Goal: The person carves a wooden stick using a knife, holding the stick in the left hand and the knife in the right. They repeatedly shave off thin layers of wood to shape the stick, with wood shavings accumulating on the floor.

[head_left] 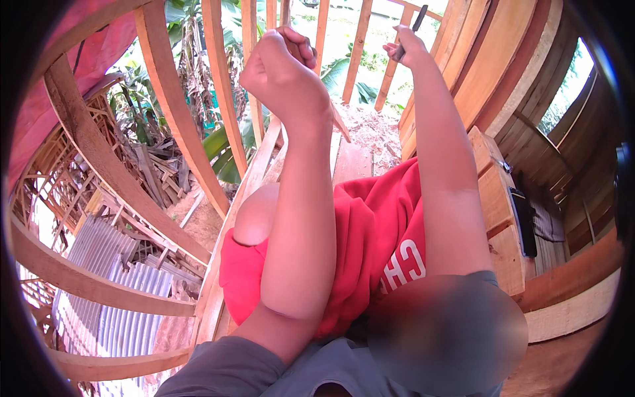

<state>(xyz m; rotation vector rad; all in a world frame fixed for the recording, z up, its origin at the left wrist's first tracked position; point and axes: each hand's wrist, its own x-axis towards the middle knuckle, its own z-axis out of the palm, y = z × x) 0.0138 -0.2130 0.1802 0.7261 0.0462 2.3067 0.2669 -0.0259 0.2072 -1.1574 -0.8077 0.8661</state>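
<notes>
My left hand (pixel 281 66) is raised in front of me, fingers curled into a fist around a wooden upright (pixel 289 132); what lies inside the fist is hidden. My right hand (pixel 405 47) is lifted higher to the right and grips a thin dark pencil-like tool (pixel 417 20) that points up. Both hands are near the curved wooden ribs (pixel 173 99) of a boat-like frame. My knees in red shorts (pixel 370 231) are drawn up below the arms.
Wooden planks (pixel 493 66) form a wall on the right. A dark flat object (pixel 524 221) lies on a plank ledge at right. Sawdust (pixel 370 129) covers the boards ahead. Corrugated metal sheets (pixel 126 291) and scrap timber lie outside to the left.
</notes>
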